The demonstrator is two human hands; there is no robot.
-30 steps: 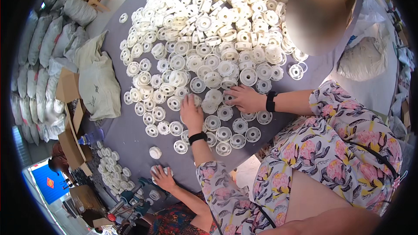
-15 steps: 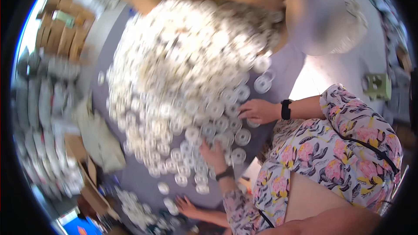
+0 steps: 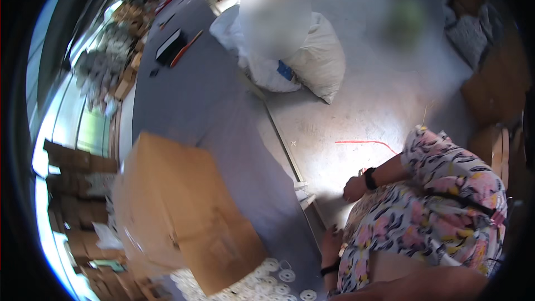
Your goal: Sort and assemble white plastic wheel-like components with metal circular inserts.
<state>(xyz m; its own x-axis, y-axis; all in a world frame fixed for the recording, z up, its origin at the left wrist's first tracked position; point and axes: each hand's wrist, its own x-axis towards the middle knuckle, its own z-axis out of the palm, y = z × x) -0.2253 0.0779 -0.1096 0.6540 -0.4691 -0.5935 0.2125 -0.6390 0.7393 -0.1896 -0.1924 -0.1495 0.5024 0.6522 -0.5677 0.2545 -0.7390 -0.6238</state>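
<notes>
My right hand (image 3: 354, 188) is closed, its fingers curled in, with a black band on the wrist. It is held off the table, over the pale floor, and what it may hold is hidden. Below it, my left hand (image 3: 332, 243) is near the table's edge, in front of my floral clothing; its fingers are partly hidden. White ring-shaped plastic discs (image 3: 262, 282) lie heaped at the bottom of the view, apart from both hands. A large open cardboard box (image 3: 206, 200) stands over the heap and hides part of it.
The long grey-covered table (image 3: 195, 92) stretches away to the far left. On it lie a black flat object (image 3: 171, 47) and an orange stick-like item (image 3: 186, 49). White sacks (image 3: 322, 58) stand beyond its edge. Stacked cartons (image 3: 83, 189) line the left side.
My view has swung along the table toward the box and floor. Both hands have come off the discs and back toward my body. Another person's hand is out of view now.
</notes>
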